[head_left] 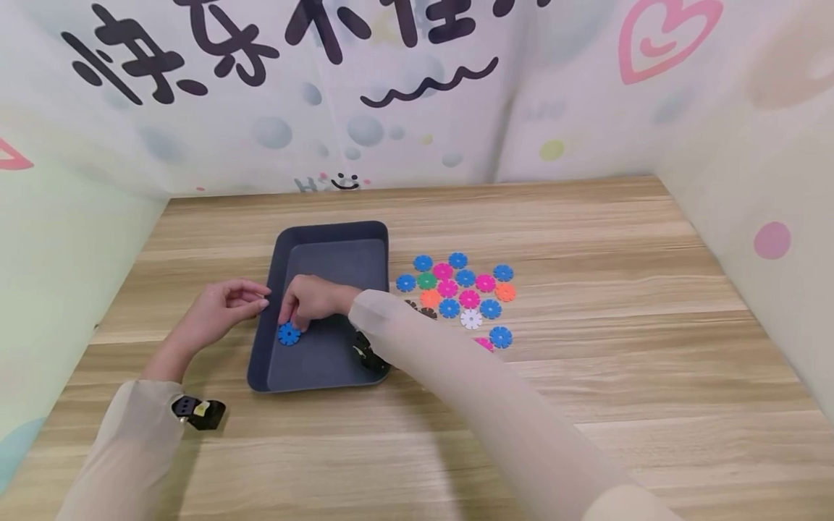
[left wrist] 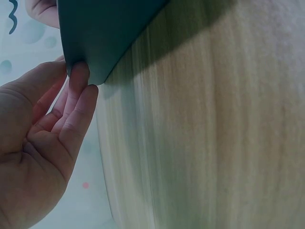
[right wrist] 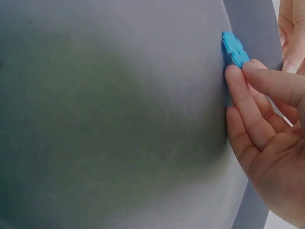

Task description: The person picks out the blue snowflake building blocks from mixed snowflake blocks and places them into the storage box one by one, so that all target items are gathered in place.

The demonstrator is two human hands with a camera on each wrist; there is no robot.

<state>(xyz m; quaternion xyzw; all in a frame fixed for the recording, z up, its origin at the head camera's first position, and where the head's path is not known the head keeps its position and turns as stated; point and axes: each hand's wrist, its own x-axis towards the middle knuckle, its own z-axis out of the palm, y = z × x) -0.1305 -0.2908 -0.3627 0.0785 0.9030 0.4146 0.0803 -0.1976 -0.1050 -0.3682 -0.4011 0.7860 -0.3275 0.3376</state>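
Observation:
A dark grey rectangular tray (head_left: 319, 373) lies on the wooden table. Inside it, at the left side, my right hand (head_left: 316, 298) pinches a blue notched plastic disc (head_left: 289, 333) by its edge. The right wrist view shows this disc (right wrist: 235, 49) between thumb and index fingertip, low over the tray floor near the wall. At the tray's left rim, my left hand (head_left: 218, 311) pinches the edge with thumb and fingertips. From the left wrist, the fingertips (left wrist: 80, 72) press on the tray's outer wall (left wrist: 100, 38).
Right of the tray lie several notched discs in blue, pink (head_left: 469, 299), orange (head_left: 504, 291), green (head_left: 426, 281), white (head_left: 471, 318) and dark brown (head_left: 428, 312). My right forearm (head_left: 469, 376) crosses the tray's right edge and overlaps some discs. Printed curtains (head_left: 404, 137) surround the table.

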